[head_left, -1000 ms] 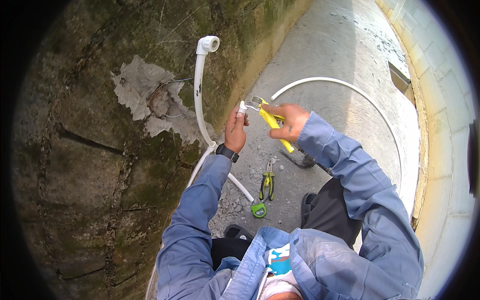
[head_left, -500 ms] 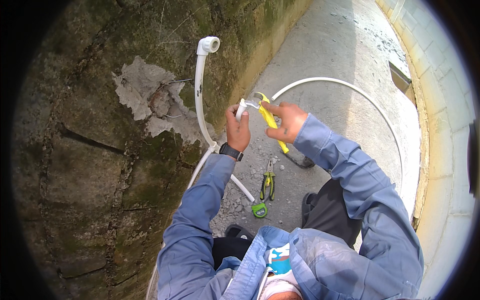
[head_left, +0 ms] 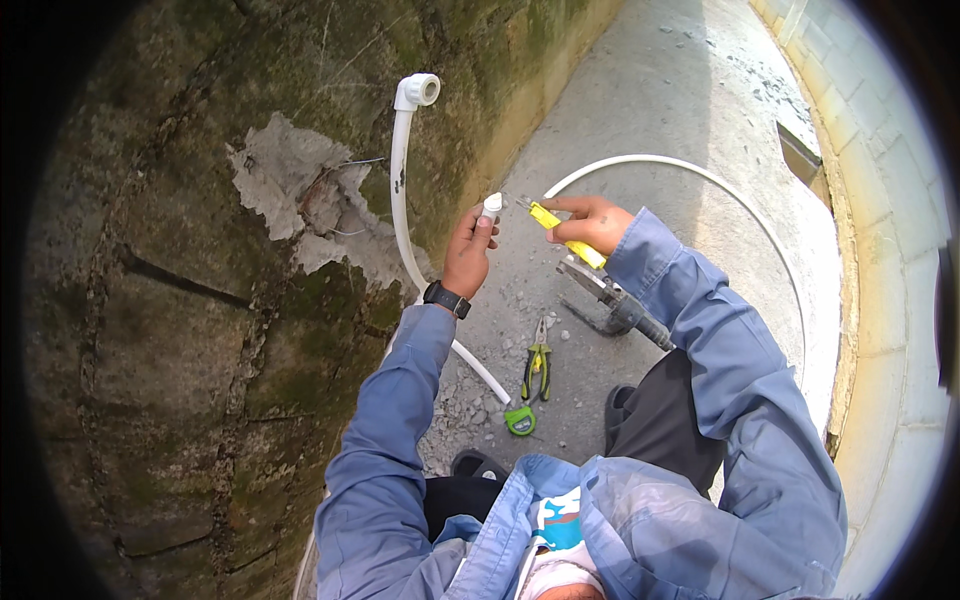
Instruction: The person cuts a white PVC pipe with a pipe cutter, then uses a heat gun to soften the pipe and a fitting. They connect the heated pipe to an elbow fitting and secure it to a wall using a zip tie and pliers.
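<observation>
My left hand (head_left: pixel 468 255), with a dark watch at its wrist, is closed around a short white pipe piece (head_left: pixel 491 207) whose tip sticks up past my fingers. My right hand (head_left: pixel 596 222) grips a yellow-handled pipe cutter (head_left: pixel 575 245). Its metal end points at the white piece, with a small gap between them. Just left of my left hand stands a tall white pipe (head_left: pixel 400 190) topped by a white elbow fitting (head_left: pixel 418 91). Below the cutter lies a dark grey tool (head_left: pixel 622 312) with a forked end; its kind is unclear.
Green-and-black pliers (head_left: pixel 537 368) and a green tape measure (head_left: pixel 519 420) lie on the concrete floor before me. A white pipe (head_left: pixel 480 372) ends beside the tape. Another white pipe (head_left: pixel 690 168) curves across the right. A mossy wall (head_left: pixel 200 350) with a broken patch (head_left: pixel 290 180) rises at left.
The cutter has come away from the white piece, moving slightly right, and its handle is now more tilted. My left hand has shifted a little left. More of the dark grey tool shows.
</observation>
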Available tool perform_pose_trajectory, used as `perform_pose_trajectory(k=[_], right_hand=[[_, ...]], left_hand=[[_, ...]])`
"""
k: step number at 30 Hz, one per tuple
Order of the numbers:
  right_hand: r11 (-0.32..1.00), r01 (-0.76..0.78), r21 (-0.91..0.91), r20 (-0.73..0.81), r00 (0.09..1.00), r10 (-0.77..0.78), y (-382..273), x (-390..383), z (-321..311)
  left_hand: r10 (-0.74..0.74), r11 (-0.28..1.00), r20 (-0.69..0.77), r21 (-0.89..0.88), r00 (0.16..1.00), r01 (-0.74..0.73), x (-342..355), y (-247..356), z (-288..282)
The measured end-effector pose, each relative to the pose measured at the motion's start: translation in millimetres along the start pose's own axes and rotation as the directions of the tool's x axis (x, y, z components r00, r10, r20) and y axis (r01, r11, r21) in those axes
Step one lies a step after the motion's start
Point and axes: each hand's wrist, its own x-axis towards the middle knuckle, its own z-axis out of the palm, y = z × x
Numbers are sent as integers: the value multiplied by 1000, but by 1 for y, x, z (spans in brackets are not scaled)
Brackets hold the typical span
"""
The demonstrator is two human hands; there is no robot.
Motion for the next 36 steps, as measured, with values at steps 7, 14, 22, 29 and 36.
perform_pose_trajectory(k=[7,14,22,29,36], right_hand=[[900,-121,418,292,956,-7,10,-3,-16],[898,-113,425,343,938,-44,9,-4,-16],[910,-102,401,331,943,-40,8,-4,-13],[896,-87,435,311,949,-59,9,-3,-10],[978,100,183,126,984,-125,9,-3,3]], left_hand=[[181,950,200,219,963,-224,6,14,-24],[222,924,207,268,953,-274,6,20,-28],[269,891,220,314,938,-329,5,20,-24],[327,848,194,371,925,-378,6,25,-22],[318,832,106,445,942,-331,2,42,-13]])
